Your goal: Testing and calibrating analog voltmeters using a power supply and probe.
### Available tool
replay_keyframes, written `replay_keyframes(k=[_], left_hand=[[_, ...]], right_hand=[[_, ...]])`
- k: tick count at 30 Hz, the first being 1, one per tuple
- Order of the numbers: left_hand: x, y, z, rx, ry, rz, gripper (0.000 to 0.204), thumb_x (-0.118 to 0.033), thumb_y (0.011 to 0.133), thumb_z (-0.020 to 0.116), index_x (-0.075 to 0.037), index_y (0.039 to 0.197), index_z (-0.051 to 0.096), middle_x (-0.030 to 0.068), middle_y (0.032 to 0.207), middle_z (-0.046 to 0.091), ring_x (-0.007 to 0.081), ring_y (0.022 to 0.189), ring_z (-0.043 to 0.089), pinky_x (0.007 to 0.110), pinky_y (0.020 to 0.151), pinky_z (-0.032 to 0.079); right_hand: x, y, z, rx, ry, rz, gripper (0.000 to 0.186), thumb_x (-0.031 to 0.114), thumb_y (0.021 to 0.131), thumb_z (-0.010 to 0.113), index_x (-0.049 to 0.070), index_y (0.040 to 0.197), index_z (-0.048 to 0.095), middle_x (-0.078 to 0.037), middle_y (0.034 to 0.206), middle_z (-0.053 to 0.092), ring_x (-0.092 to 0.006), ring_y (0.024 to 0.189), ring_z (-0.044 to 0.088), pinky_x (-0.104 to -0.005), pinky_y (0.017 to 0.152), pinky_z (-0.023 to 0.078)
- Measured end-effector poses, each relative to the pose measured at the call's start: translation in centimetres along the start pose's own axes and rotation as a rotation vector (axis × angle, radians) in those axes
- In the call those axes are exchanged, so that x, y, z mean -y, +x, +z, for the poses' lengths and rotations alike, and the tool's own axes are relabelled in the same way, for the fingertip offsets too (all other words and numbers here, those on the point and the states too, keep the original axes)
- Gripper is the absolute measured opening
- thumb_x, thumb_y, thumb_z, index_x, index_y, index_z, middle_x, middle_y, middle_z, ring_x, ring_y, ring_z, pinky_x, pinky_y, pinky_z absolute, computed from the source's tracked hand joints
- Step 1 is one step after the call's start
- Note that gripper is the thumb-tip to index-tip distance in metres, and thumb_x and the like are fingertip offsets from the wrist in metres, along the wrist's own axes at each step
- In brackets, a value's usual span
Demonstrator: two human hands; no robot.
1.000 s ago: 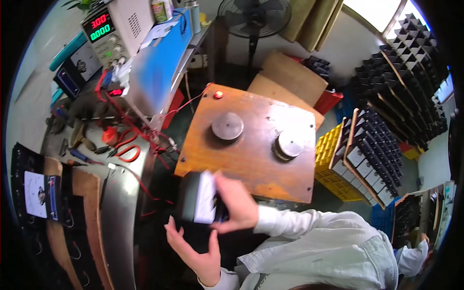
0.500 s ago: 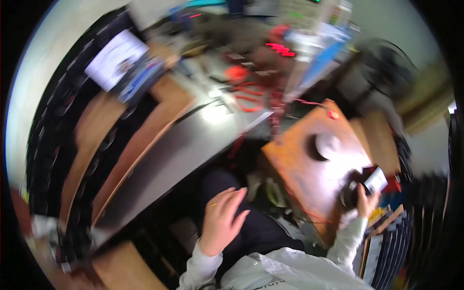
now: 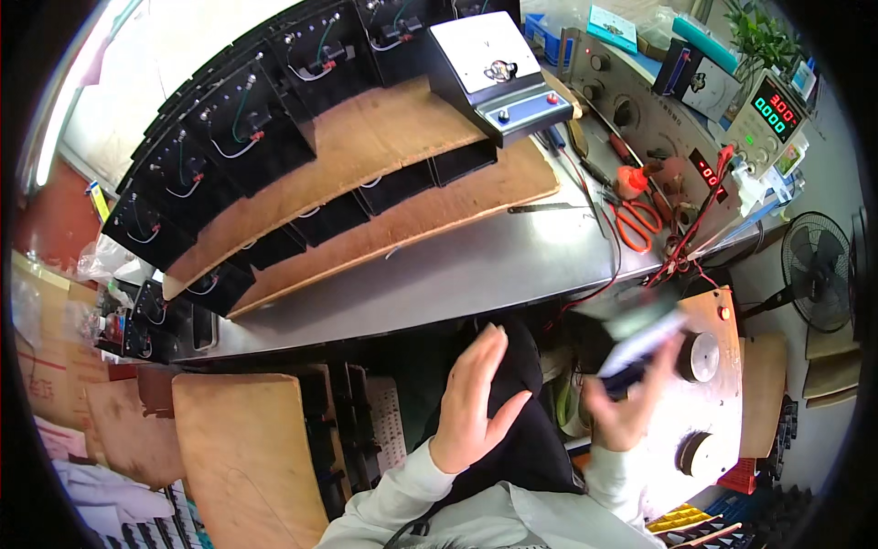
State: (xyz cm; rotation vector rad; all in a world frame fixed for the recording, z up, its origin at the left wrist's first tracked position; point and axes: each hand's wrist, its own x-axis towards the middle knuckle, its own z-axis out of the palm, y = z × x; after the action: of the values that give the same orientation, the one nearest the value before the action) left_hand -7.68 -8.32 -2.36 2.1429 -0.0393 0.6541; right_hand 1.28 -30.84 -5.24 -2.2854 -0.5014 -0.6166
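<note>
My right hand (image 3: 631,407) grips a boxy dark meter (image 3: 643,340) with a pale face, smeared by motion. It hangs in the air between the bench edge and the small work table (image 3: 654,457) on the right. Two round metal discs (image 3: 702,357) sit on that table; the one higher in the view is just right of the hand. Over my lap, my left hand (image 3: 471,412) is held up empty, fingers stretched and thumb apart. On the wooden shelf ahead stands a similar white-faced meter (image 3: 485,59) with red and blue terminals.
Rows of black meter housings (image 3: 233,133) line the shelves. The metal bench (image 3: 412,288) carries orange-handled scissors (image 3: 637,224), red leads and a power supply (image 3: 766,119) with lit digits. A fan (image 3: 816,270) stands at the right; a wooden board (image 3: 247,448) lies lower left.
The head view has swung toward the right. My right hand has brought the meter from the work table's right edge in toward the middle. My left hand stays open over my lap.
</note>
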Motion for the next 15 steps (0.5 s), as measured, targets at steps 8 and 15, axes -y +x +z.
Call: replay_keyframes(k=[8,15], left_hand=[[5.6,6.6,-2.9,-0.121,-0.067,-0.146,0.114,-0.006,0.068,0.088,-0.003,0.159,0.02,0.0223,0.143,0.045,0.0406,0.13,0.048,0.047,0.11,0.039],[7.4,8.1,-4.1,0.06,-0.267,-0.297,0.115,-0.015,0.072,0.089,-0.003,0.16,0.015,0.0239,0.158,0.033,0.0375,0.139,0.043,0.043,0.116,0.033]], right_hand=[[9.5,7.6,6.7,0.348,0.291,-0.159,0.117,0.021,0.062,0.092,-0.005,0.155,0.025,-0.025,0.144,0.051,-0.0419,0.124,0.056,-0.0459,0.104,0.044],[7.6,4.1,5.6,0.161,0.446,0.127,0.051,-0.002,0.074,0.082,-0.001,0.121,0.064,-0.016,0.115,0.062,-0.0272,0.098,0.066,-0.0326,0.082,0.054]])
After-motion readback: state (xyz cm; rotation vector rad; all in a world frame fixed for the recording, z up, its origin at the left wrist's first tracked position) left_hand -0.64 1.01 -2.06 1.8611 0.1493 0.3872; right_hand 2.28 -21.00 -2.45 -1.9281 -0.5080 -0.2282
